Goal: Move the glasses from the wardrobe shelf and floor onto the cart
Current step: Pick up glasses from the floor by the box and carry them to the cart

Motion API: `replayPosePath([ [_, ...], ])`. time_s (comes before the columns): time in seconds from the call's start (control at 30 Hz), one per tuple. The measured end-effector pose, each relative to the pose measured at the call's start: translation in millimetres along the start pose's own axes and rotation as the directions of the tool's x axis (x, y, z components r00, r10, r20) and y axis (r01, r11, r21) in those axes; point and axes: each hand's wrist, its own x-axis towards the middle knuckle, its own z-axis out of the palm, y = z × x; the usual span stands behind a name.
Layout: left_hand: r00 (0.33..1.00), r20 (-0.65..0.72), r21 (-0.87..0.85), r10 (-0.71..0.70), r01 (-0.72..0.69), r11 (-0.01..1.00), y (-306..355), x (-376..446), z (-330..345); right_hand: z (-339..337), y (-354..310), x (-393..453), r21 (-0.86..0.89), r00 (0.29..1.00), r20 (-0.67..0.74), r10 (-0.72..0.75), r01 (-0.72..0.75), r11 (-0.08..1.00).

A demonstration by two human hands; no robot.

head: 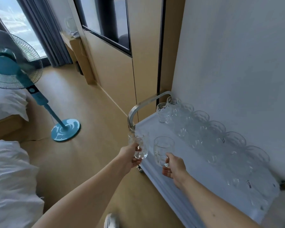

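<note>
A white cart (pixel 156 130) with a metal handle (pixel 138 107) stands against the wall on the right. Several clear glass mugs (pixel 202 129) stand in rows along its far side. My left hand (pixel 130 157) grips one clear glass (pixel 138 145) just off the cart's left edge, near the handle. My right hand (pixel 174 168) holds a second clear glass mug (pixel 163 150) by its handle, above the cart's front part. Another glass (pixel 69 24) shows faintly on a ledge far back by the curtain.
A wardrobe (pixel 115 76) with a dark glass panel runs along the wall behind the cart. A teal standing fan (pixel 13 63) stands on the wooden floor at left, beside a bed with white bedding (pixel 8 178). My shoe (pixel 110 221) is at the bottom.
</note>
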Motion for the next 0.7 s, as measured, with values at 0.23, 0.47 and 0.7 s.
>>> replayPosePath([
  [0.23, 0.989, 0.141, 0.076, -0.039, 0.029, 0.997, 49.8, 72.2, 3.0, 41.3, -16.0, 34.7, 0.124, 0.988, -0.146, 0.056, -0.037, 0.992],
  [0.47, 0.967, 0.228, 0.175, -0.112, 0.072, 0.982, 91.7, 133.2, 12.6, 67.1, -35.3, 57.5, 0.225, 0.971, -0.223, 0.09, -0.039, 0.974],
  [0.7, 0.952, 0.269, 0.181, -0.149, 0.102, 0.978, 96.7, 184.1, 27.6, 76.4, -32.7, 87.6, 0.159, 0.97, -0.241, 0.021, 0.018, 0.987],
])
